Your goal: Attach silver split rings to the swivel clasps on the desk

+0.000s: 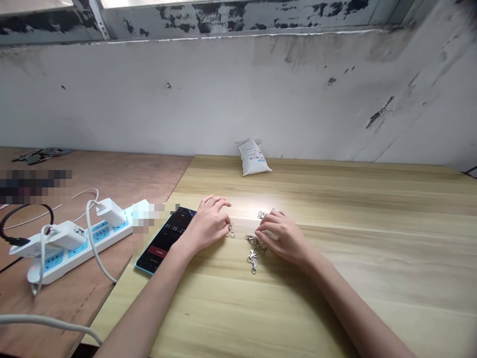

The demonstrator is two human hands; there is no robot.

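A wooden counter (pixel 354 298) holds a phone (pixel 166 242), with a power strip (pixel 74 253) left of it and a white bag (pixel 253 157) beyond it. Right of the phone, an open left hand (pixel 209 224) and open right hand (pixel 278 236) hover, gripping nothing, over metal clasps (pixel 254 253) and small rings (pixel 230 231). A careless brush could scatter them.

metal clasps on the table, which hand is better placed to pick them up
Right, probably. The right hand is closest: its fingers sit just above the metal clasps. The left hand is farther away, with its fingers beside the small metal rings.
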